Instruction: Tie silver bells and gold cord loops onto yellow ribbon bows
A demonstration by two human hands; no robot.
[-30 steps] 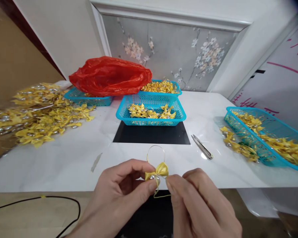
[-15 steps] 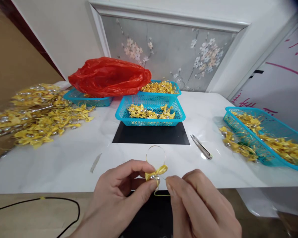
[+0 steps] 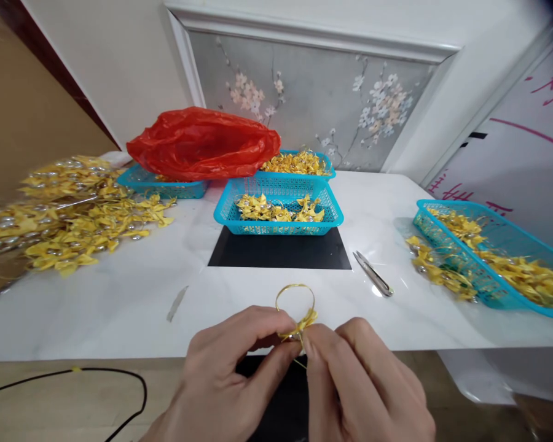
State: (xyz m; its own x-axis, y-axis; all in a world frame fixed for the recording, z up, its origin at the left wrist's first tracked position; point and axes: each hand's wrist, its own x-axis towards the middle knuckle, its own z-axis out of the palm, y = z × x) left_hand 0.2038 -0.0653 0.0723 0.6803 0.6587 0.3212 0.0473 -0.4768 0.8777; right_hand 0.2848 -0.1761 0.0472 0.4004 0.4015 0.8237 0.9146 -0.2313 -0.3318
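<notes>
Between my hands, over the table's front edge, is a small yellow ribbon bow (image 3: 308, 319) with silvery beads and a thin gold cord loop (image 3: 295, 286) standing up from it. My left hand (image 3: 230, 362) pinches the bow's left side between thumb and forefinger. From the right, my right hand (image 3: 364, 374) is closed at the bow, thumb and forefinger pressed together by the beads. A thin yellow cord end shows just below the fingertips. What exactly the right fingertips grip is mostly hidden.
Thread snips (image 3: 373, 274) lie on the white table. A blue basket (image 3: 279, 227) of yellow bows stands on a black mat (image 3: 276, 253); another basket (image 3: 493, 270) is at right. Bow bunches (image 3: 87, 236) lie left, and a red plastic bag (image 3: 203, 144) sits behind.
My right hand has moved left, up against the bow, and the gap between my hands has closed. The bow has turned and shifted slightly right, with its cord loop a little lower.
</notes>
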